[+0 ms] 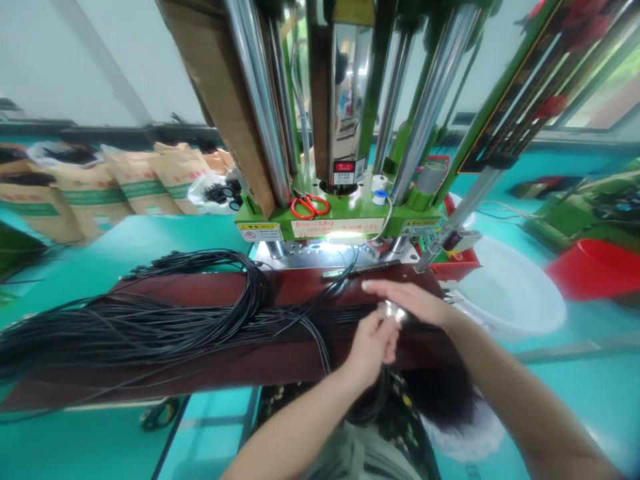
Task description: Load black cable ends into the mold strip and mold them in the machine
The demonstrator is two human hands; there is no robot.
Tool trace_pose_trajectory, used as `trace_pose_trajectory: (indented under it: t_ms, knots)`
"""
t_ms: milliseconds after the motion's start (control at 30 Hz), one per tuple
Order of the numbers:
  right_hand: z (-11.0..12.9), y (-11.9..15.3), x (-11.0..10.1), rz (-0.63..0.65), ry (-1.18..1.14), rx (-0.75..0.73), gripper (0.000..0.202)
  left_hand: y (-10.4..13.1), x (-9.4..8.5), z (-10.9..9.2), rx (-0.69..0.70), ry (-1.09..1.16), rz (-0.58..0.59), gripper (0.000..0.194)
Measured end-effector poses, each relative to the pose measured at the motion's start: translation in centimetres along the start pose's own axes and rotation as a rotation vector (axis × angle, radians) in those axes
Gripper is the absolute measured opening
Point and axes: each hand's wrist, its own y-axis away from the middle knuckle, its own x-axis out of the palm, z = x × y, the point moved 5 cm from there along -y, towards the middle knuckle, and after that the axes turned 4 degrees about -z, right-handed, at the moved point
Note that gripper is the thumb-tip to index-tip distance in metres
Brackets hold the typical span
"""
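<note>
The left hand's fingers are curled and clamped on a shiny bundle, probably metal cable ends, though blur keeps me from being sure. At one o'clock from it the right hand holds its fingers straight and together, the palm over the bundle; whether it presses on it I cannot tell. Both hands are above a dark red board. At nine o'clock, long black cables lie along the board, some bent into a loop. At twelve o'clock stands a green machine with a lit bed, and at eleven o'clock red-handled scissors lie on its plate. Toward three o'clock sit a white basin and, beyond it, a red tub. Far off at ten o'clock, paper sacks stand in a row.
</note>
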Motion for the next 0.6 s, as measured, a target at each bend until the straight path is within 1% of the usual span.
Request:
trace_pose_trajectory:
  t_ms: [67,100,133,200,233,300,367,467,533,600]
  knots:
    - [-2.9,-2.0,-1.2,-0.235,0.306,0.125,0.041,-0.7,-1.7,-1.2,0.05,0.023,-0.106,0.038]
    - [-4.2,-2.9,-1.5,-0.288,0.408,0.166,0.04,-0.9,-2.4,-1.6,0.061,0.029,-0.139,0.038]
    - [-5.3,-3.8,-1.5,-0.308,0.48,0.188,0.04,-1.0,-2.9,-1.9,0.067,0.031,-0.156,0.038]
    - [-6.8,-5.1,-1.3,-0.29,0.541,0.196,0.041,-1.1,-3.5,-2.1,0.072,0.03,-0.164,0.036]
    - [-7.1,-5.5,-1.2,-0.274,0.565,0.194,0.04,-1.0,-3.6,-2.1,0.07,0.026,-0.163,0.035]
    - [-7.0,-5.6,-1.2,-0.232,0.598,0.187,0.037,-1.0,-3.7,-1.9,0.066,0.016,-0.168,0.033]
    - [-6.2,-5.0,-1.3,-0.159,0.593,0.174,0.029,-1.0,-3.8,-1.8,0.067,-0.001,-0.174,0.032]
    - [-4.8,-2.8,-1.2,-0.041,0.511,0.167,0.014,-1.0,-3.9,-1.7,0.068,-0.024,-0.164,0.03]
    - [-3.9,-0.6,-0.9,-0.01,0.445,0.178,0.007,-0.9,-3.8,-1.6,0.062,-0.042,-0.139,0.029]
    - [-3.4,2.1,0.0,-0.026,0.313,0.249,0.011,-0.6,-3.5,-1.5,0.05,-0.08,-0.114,0.028]
